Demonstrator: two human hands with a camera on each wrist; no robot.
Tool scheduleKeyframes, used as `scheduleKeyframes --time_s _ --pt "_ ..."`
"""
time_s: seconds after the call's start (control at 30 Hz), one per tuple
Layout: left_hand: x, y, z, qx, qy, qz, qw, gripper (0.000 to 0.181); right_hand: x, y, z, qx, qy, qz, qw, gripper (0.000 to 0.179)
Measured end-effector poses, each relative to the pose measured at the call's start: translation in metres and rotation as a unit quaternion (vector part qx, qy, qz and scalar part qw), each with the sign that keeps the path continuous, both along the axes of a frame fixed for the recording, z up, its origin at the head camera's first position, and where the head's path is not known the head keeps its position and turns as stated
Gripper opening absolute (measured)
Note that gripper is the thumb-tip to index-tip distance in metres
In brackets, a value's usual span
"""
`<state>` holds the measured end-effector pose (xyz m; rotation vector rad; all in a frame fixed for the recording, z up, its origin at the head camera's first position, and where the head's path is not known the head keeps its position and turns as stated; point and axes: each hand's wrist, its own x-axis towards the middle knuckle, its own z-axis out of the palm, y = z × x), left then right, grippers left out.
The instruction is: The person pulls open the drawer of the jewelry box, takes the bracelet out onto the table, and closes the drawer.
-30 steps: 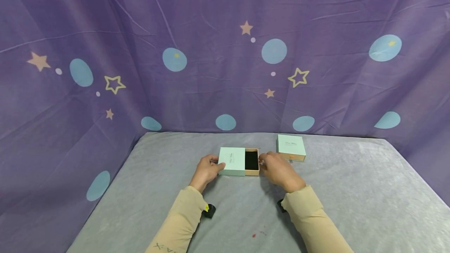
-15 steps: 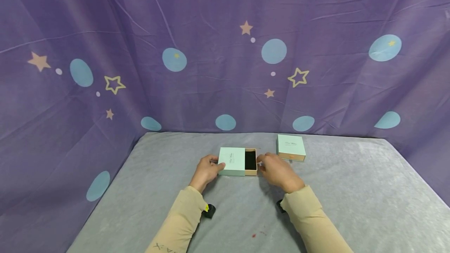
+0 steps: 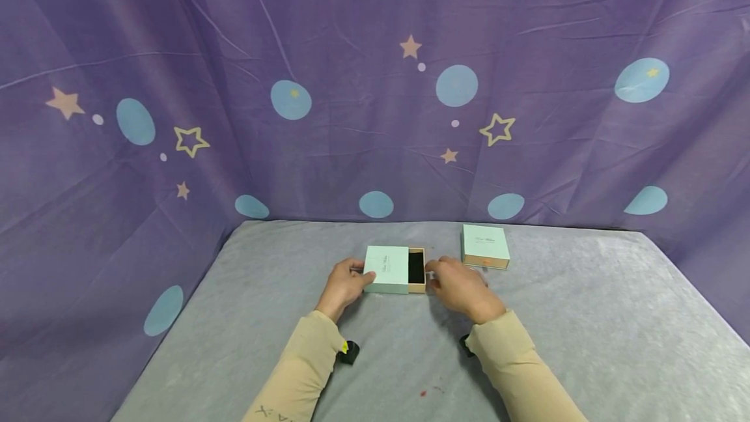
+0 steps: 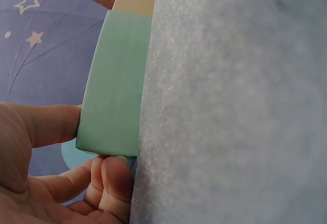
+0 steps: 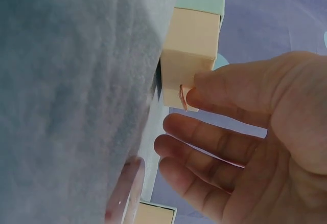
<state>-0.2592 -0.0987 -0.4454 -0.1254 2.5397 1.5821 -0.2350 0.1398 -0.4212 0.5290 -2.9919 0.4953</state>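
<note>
A mint-green drawer box (image 3: 387, 269) lies on the grey cloth, its tan inner drawer (image 3: 416, 288) partly out at the right and lined in black. My left hand (image 3: 343, 285) holds the sleeve's left end, with the thumb (image 4: 59, 121) on its top face and the fingers (image 4: 115, 183) curled at the end. At the drawer's front, my right hand (image 3: 463, 284) touches with thumb and forefinger beside a small ribbon pull (image 5: 183, 97). Its other fingers (image 5: 204, 170) are extended loosely and hold nothing.
A second mint-green drawer box (image 3: 485, 244), pushed in, stands behind the right hand near the table's back edge. Purple curtain (image 3: 375, 116) with stars and dots hangs behind and beside the grey-covered table (image 3: 586, 318).
The drawer has slid a little left into the sleeve, and my right hand has moved left along with it. The left hand and the second box have stayed put.
</note>
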Motion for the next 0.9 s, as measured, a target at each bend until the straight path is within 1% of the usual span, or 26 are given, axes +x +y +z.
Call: scheduleKeyframes --time_s 0.3,0.53,0.9 --pt "-0.0005 0.0002 0.0000 0.000 -0.001 0.001 1.0000 0.041 -0.0012 -0.0031 -0.0035 0.010 0.033 0.022 0.9992 0.014" --pt "0.0001 0.0006 0.0005 0.007 -0.002 0.003 1.0000 0.042 -0.0003 -0.0049 -0.0051 -0.002 0.030 0.025 0.9992 0.009" --pt "0.0009 0.0003 0.0007 0.005 0.004 0.001 1.0000 0.043 0.0013 -0.0066 -0.0055 -0.003 0.032 0.032 0.9990 0.008"
